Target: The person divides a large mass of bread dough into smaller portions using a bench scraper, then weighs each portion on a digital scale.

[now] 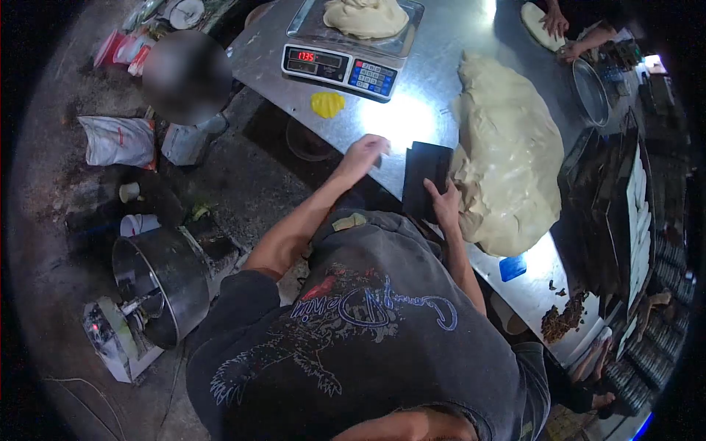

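My right hand (443,206) grips a black rectangular tin (425,176) at the table's near edge, thumb lying across its face. To the left of the tin, my left hand (365,158) hovers by the same edge with its fingers curled in; anything inside them is hidden. A large mound of pale dough (511,154) spreads over the metal table (434,44), right beside the tin. Beyond my left hand lie a yellow scraper-like piece (327,104) and a digital scale (340,70) with lit red digits. A lump of dough (365,16) rests on the scale's plate.
A blue flat piece (512,267) and dark crumbs (565,317) lie at the table's right part. Dark trays (603,213) stand beyond the mound. Another person's hands (562,33) press dough at the far right. A metal mixing bowl (160,287) stands on the floor at left.
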A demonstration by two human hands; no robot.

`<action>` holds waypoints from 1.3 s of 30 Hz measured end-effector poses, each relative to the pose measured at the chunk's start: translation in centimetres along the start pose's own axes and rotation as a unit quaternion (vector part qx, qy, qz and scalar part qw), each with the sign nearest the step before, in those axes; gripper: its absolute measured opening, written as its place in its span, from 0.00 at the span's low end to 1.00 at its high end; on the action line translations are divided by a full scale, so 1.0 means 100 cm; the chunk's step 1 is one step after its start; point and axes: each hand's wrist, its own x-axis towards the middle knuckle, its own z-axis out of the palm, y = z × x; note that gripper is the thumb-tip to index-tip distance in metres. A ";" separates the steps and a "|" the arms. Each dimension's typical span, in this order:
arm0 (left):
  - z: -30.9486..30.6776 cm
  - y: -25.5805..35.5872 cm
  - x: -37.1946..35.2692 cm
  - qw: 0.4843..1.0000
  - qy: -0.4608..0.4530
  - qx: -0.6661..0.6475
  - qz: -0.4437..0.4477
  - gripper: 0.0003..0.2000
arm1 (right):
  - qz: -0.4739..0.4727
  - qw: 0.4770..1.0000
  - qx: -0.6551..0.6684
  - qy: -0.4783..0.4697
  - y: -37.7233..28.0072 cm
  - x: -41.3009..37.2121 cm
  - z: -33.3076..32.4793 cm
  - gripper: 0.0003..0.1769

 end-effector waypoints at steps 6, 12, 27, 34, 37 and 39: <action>-0.057 0.057 0.024 0.967 0.149 0.077 0.192 0.34 | 0.031 0.988 0.082 0.129 -0.018 0.012 0.007 0.28; -0.089 0.160 0.155 0.693 0.276 0.343 0.571 0.44 | 0.017 0.974 0.132 0.184 -0.041 0.038 0.002 0.29; 0.053 0.106 0.117 0.942 0.009 0.217 0.255 0.14 | 0.129 0.855 0.262 0.429 0.014 -0.103 -0.043 0.28; 0.233 0.014 0.095 0.849 -0.211 0.357 0.327 0.21 | 0.093 0.820 0.323 0.463 0.040 -0.136 -0.079 0.29; 0.262 -0.006 0.082 0.812 -0.073 0.398 0.420 0.25 | 0.078 0.833 0.298 0.459 0.049 -0.138 -0.094 0.30; 0.266 -0.014 0.097 0.837 -0.129 0.374 0.377 0.26 | 0.079 0.850 0.286 0.436 0.051 -0.132 -0.104 0.34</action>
